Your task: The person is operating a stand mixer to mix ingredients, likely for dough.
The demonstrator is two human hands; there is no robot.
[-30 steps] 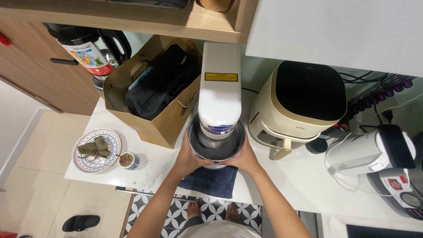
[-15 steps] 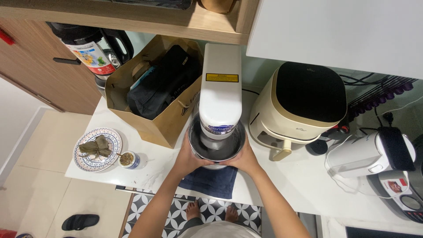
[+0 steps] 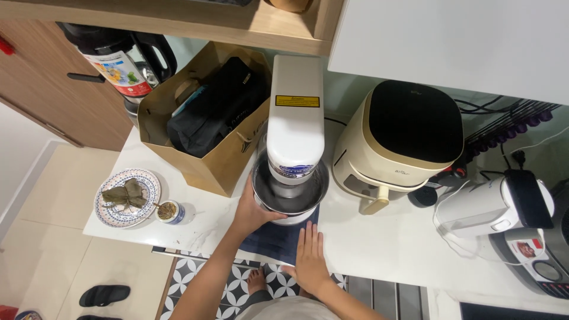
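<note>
A white stand mixer (image 3: 295, 118) stands on the white counter (image 3: 385, 249) with a steel bowl (image 3: 290, 195) under its head. My left hand (image 3: 249, 210) grips the left side of the bowl. My right hand (image 3: 309, 258) lies flat, fingers together, on a dark blue cloth (image 3: 269, 240) spread in front of the mixer, holding nothing.
A brown paper bag (image 3: 204, 124) with a black bag inside stands left of the mixer. A cream air fryer (image 3: 403, 142) sits to the right, then a white appliance (image 3: 492, 204). A patterned plate (image 3: 127, 197) with leaf-wrapped food and a small jar (image 3: 169, 211) sit near the counter's left edge.
My right hand left the right side of the bowl and came down flat onto the blue cloth. My left hand stays on the bowl.
</note>
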